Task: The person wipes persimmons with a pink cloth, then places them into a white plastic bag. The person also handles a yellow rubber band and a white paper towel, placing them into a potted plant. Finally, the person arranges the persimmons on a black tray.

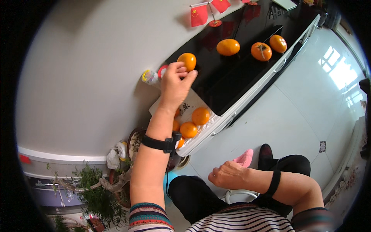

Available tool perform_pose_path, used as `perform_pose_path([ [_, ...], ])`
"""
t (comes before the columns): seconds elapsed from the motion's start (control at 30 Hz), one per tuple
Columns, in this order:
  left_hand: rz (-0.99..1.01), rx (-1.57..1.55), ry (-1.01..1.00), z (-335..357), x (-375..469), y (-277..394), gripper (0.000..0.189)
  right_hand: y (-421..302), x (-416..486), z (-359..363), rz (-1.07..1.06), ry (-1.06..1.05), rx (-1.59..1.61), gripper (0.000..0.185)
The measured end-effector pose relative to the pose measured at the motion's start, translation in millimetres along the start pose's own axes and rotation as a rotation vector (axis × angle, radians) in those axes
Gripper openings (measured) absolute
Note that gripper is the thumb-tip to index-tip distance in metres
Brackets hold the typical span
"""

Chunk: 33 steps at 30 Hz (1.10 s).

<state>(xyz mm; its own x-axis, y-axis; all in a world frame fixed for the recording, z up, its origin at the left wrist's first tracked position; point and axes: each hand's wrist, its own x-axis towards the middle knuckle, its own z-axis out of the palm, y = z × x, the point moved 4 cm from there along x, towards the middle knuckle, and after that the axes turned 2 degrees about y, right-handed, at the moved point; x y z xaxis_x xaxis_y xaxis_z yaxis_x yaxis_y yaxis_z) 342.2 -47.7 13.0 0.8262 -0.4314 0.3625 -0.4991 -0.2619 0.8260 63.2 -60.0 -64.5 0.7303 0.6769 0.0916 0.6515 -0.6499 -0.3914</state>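
My left hand (176, 87) reaches over the left end of a black glossy tabletop. Its fingertips touch or overlap the near side of an orange persimmon (187, 61), while the thumb stands apart below it. More persimmons rest on the black top: one in the middle (228, 47), and two at the right, one with its calyx showing (261, 51), the other (278, 43) beside it. Low in front of my body, my right hand (227, 175) is closed on a pink fluffy cloth (245, 158), part of which sticks out past the fingers.
Several persimmons (200, 116) lie on clear plastic wrap at the cabinet's near end, partly behind my left forearm. Tape rolls (149, 76) stand by the wall. Small red flags (199, 15) are at the back. A potted tree (101, 185) is lower left; a white drawer front (246, 104) edges the cabinet.
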Motion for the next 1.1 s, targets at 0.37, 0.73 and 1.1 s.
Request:
perform_pose_path([
  [0.37, 0.011, 0.625, -0.139, 139, 59, 51, 0.071, 10, -20, -17, 0.073, 0.055, 0.026, 0.010],
  [0.73, 0.071, 0.709, -0.056, 163, 77, 17, 0.065, 16, -31, -17, 0.107, 0.048, 0.040, 0.012],
  [1.1, -0.601, -0.742, -0.251, 39, 15, 20, 0.040, 9, -18, -15, 0.075, 0.031, 0.016, 0.010],
])
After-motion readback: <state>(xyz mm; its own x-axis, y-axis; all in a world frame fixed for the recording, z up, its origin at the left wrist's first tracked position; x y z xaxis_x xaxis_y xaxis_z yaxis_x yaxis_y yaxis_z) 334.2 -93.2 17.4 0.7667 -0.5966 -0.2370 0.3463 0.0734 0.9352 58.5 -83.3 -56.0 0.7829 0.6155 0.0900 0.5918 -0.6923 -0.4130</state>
